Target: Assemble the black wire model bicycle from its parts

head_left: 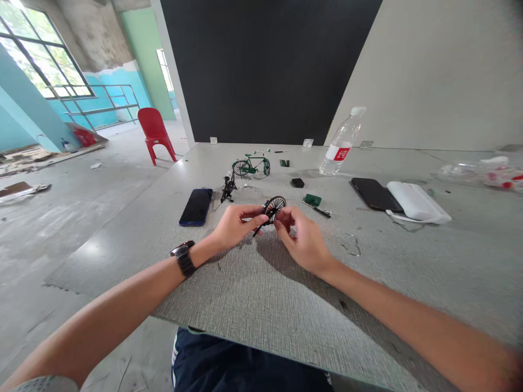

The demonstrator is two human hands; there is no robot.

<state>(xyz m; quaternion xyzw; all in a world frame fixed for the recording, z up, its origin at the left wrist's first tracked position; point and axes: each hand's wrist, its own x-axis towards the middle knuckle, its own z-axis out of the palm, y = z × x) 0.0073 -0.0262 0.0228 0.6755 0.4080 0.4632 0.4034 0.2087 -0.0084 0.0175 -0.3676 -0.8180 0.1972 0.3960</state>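
Black spoked wheel part [274, 206], mid-view, looks lifted off the grey surface [229, 294]; clock directions run from it, and a dark bar juts from it toward 7. Left hand [237, 226] comes in from 8, thumb and fingers pinching the left side; right hand [302, 237] comes in from 4, fingertips closed on the right side. Two-sided hold probably steadies a small, fiddly piece; wheel face is turned to the wearer, likely for a good look. Then, going down in size: clear bottle [341, 149] at 2, upright, white cap on, red-and-white label; can't tell whether there is liquid inside. Likely set back to spare the elbows. White pouch-like item [420, 202] at 3, contents not visible, with a black flat device [373, 193] right against its left side. Blue-edged phone [196, 207] at 9, flat, screen up. Green model bicycle [251, 165] at 11, standing on its wheels, probably pushed back for working room. Black model piece [229, 188] at 10, near the bicycle's left wheel. Green piece [312, 199] between 2 and 3, black tool [322, 212] just beside it, both handy for the right hand. Black block [297, 183] between 1 and 2; can't tell if hollow. Thin wire bits [358, 247] at 4.
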